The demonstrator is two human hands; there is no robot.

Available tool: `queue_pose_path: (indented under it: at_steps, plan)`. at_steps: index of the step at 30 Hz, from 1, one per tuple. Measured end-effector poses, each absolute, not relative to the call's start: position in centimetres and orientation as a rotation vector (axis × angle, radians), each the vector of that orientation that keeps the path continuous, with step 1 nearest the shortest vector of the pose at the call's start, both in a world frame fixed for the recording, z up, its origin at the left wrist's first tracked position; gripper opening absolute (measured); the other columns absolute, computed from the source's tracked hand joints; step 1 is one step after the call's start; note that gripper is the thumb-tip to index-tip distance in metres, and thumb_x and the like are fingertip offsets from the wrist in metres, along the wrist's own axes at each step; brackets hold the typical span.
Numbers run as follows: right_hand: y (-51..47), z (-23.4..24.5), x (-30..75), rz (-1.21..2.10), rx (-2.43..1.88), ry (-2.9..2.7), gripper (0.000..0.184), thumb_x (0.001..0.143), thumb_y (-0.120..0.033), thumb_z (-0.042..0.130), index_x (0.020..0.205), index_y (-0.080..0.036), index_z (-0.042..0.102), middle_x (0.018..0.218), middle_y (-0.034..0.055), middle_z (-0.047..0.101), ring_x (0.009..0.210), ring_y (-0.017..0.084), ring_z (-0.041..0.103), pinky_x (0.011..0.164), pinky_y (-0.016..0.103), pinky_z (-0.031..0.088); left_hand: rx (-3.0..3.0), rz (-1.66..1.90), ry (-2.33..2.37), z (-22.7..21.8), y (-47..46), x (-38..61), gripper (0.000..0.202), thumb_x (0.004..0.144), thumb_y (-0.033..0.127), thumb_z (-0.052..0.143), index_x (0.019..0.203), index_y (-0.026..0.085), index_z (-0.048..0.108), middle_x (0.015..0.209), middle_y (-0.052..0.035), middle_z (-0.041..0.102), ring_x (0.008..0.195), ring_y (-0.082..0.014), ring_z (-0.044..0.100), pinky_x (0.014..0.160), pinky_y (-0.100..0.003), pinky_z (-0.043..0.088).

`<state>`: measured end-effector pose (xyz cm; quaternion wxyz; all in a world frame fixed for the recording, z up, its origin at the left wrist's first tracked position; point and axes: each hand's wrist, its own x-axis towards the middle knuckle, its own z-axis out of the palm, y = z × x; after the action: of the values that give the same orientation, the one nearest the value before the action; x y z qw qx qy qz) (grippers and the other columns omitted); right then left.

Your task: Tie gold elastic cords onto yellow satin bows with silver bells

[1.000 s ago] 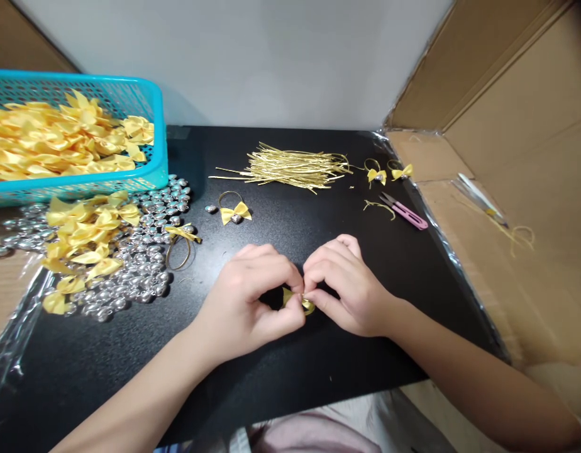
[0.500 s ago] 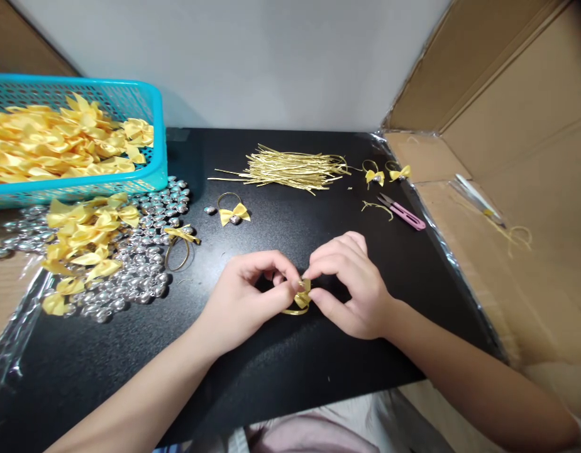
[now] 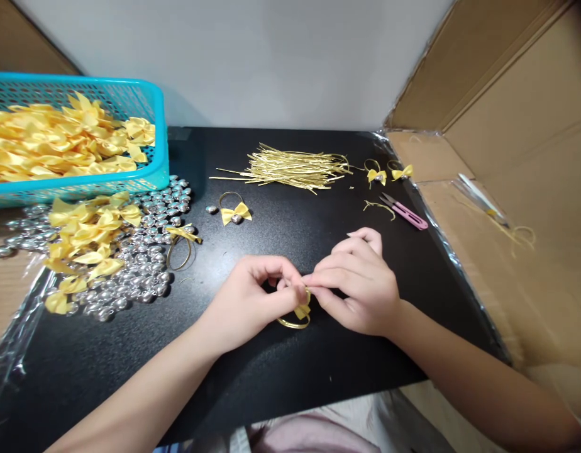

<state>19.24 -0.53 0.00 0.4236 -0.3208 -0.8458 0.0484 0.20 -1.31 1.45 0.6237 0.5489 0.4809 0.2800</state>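
Note:
Close to the table's front, a yellow ribbon bow (image 3: 302, 311) with a loop of gold cord (image 3: 294, 326) is mostly covered by my fingers. My left hand (image 3: 255, 296) pinches its upper part between thumb and index finger. Against those fingertips, my right hand (image 3: 359, 283) closes its thumb and index finger on the top of the same piece; the exact spot is hidden. To the left, a looped cord with a bow (image 3: 183, 235) stands on its side. Farther back lies another bow (image 3: 236, 214) with a silver bead and a cord loop.
A turquoise basket (image 3: 161, 145) of yellow bows stands at back left. Before it are silver beads (image 3: 144, 277) and loose bows (image 3: 95, 242). Gold cords (image 3: 295, 168) lie at the back. Pink thread snips (image 3: 406, 212) and finished bows (image 3: 376, 177) sit right, by a cardboard wall (image 3: 521, 126).
My right hand's fingers have stretched out and drawn closer to the left fingertips. The cord loop beneath has tilted and shows more, with less of the bow visible.

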Motion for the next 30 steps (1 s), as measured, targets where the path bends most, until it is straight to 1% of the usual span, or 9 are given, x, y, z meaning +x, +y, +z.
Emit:
queue_pose_path:
  at_steps: [6, 9, 16, 20, 24, 30]
  plan:
    - [-0.6, -0.2, 19.7, -0.029, -0.763, -2.202, 0.006, 0.085, -0.019, 0.065, 0.082, -0.025, 0.067, 0.071, -0.0084, 0.072, 0.071, 0.013, 0.057, 0.093, 0.043, 0.028, 1.095, 0.582, 1.082, 1.5, -1.1, 0.4, 0.009, 0.067, 0.018, 0.065, 0.059, 0.015, 0.067, 0.054, 0.0029, 0.064, 0.051, -0.0074, 0.05, 0.052, -0.018, 0.037]
    - [-0.6, -0.2, 19.7, -0.092, -0.749, -2.226, 0.006, 0.086, -0.021, 0.065, 0.081, -0.024, 0.067, 0.071, -0.0087, 0.071, 0.071, 0.012, 0.058, 0.093, 0.043, 0.028, 1.053, 0.573, 1.076, 1.4, -1.1, 0.5, 0.009, 0.067, 0.016, 0.065, 0.059, 0.016, 0.068, 0.055, 0.003, 0.066, 0.05, -0.0074, 0.052, 0.052, -0.018, 0.038]
    - [-0.8, -0.1, 19.3, -0.211, -0.792, -2.191, 0.011, 0.083, -0.02, 0.067, 0.073, -0.023, 0.064, 0.065, -0.0085, 0.069, 0.068, 0.012, 0.054, 0.089, 0.04, 0.03, 0.979, 0.56, 1.078, 1.5, -0.9, 0.6, 0.009, 0.065, 0.017, 0.065, 0.057, 0.016, 0.068, 0.054, 0.0024, 0.066, 0.05, -0.0081, 0.052, 0.052, -0.019, 0.038]
    - [-0.9, -0.3, 19.0, -0.202, -0.826, -2.174, 0.013, 0.084, -0.02, 0.066, 0.072, -0.023, 0.062, 0.062, -0.0078, 0.066, 0.067, 0.013, 0.054, 0.087, 0.04, 0.031, 0.979, 0.569, 1.078, 1.6, -0.9, 0.5, 0.011, 0.066, 0.016, 0.063, 0.056, 0.017, 0.068, 0.053, 0.0031, 0.066, 0.051, -0.0076, 0.052, 0.053, -0.019, 0.039]
    - [-0.8, -0.5, 18.8, -0.152, -0.83, -2.167, 0.012, 0.083, -0.019, 0.066, 0.073, -0.023, 0.061, 0.062, -0.0073, 0.064, 0.066, 0.013, 0.054, 0.088, 0.039, 0.03, 0.989, 0.575, 1.091, 1.9, -0.9, 0.6, 0.011, 0.064, 0.016, 0.061, 0.054, 0.017, 0.065, 0.051, 0.0039, 0.064, 0.049, -0.0079, 0.051, 0.051, -0.019, 0.039]
    - [-0.9, -0.3, 18.7, -0.051, -0.856, -2.098, 0.015, 0.078, -0.013, 0.062, 0.068, -0.022, 0.057, 0.061, -0.0082, 0.066, 0.064, 0.012, 0.056, 0.085, 0.038, 0.034, 1.02, 0.594, 1.101, 2.0, -0.9, 0.8, 0.011, 0.065, 0.017, 0.061, 0.054, 0.018, 0.065, 0.052, 0.0037, 0.064, 0.048, -0.0082, 0.051, 0.05, -0.019, 0.037]
